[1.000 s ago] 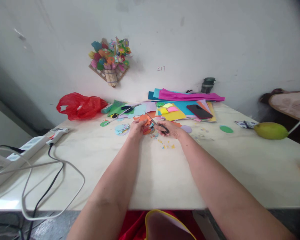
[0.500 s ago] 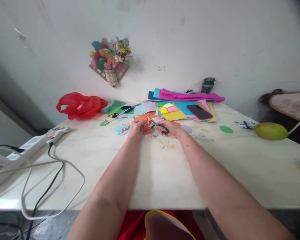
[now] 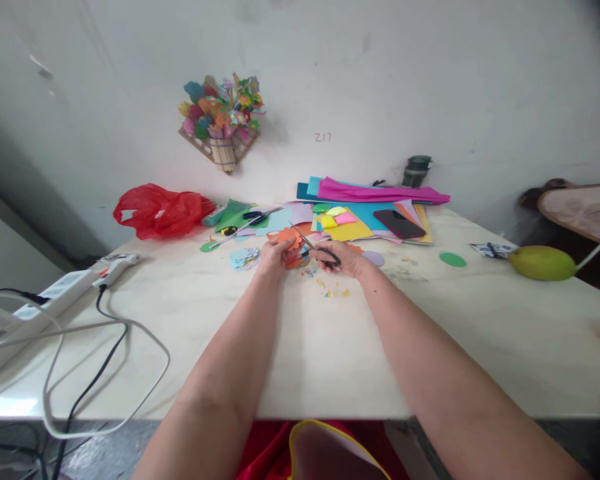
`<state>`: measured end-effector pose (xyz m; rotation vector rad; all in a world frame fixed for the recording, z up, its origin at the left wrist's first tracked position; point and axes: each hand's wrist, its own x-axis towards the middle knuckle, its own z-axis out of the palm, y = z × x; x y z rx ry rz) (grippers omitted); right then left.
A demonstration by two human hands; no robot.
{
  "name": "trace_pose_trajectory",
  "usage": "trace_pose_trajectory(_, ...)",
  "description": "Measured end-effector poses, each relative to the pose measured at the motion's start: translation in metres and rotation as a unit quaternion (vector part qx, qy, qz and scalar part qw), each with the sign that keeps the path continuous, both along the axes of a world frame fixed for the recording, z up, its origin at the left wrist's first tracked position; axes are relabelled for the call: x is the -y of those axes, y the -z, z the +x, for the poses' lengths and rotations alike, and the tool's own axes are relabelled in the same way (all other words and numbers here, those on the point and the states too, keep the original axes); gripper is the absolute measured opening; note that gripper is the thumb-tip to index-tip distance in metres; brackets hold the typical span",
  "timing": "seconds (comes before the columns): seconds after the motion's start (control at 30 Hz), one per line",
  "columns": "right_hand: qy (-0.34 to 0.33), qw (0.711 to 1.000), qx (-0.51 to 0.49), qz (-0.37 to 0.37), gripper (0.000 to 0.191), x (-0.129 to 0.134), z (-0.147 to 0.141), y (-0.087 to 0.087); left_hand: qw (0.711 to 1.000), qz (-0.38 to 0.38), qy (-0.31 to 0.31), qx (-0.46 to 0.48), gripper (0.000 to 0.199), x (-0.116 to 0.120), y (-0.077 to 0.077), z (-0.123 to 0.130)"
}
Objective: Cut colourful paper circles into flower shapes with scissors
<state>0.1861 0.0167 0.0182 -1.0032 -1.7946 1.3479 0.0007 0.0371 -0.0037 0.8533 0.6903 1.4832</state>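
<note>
My left hand (image 3: 275,255) pinches an orange paper piece (image 3: 291,237) with a scalloped edge, near the middle of the table. My right hand (image 3: 341,258) is wrapped round the black handles of a pair of scissors (image 3: 332,257); the blades point up and left beside the orange piece. Several cut paper shapes lie beneath and between my hands. To the left of my left hand is a stack of light blue paper shapes (image 3: 244,259). Small yellow and blue scraps (image 3: 336,290) are scattered just in front of my right hand.
A red plastic bag (image 3: 163,210), second scissors (image 3: 255,217) and coloured sheets (image 3: 353,230) lie toward the wall, with a phone (image 3: 399,224) on the sheets. Power strips (image 3: 60,293) and looping cables are at left. A green-yellow fruit (image 3: 541,263) and green paper oval (image 3: 453,259) lie right.
The scissors in my right hand have turned slightly and their handles look wider apart. My left hand and the orange piece have barely moved.
</note>
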Motion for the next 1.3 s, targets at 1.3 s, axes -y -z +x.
trace_pose_trajectory(1.3, 0.038, 0.998, -0.05, -0.031, 0.032, -0.003, 0.0, 0.005, 0.996, -0.008, -0.009, -0.084, 0.032, -0.004, 0.006, 0.0)
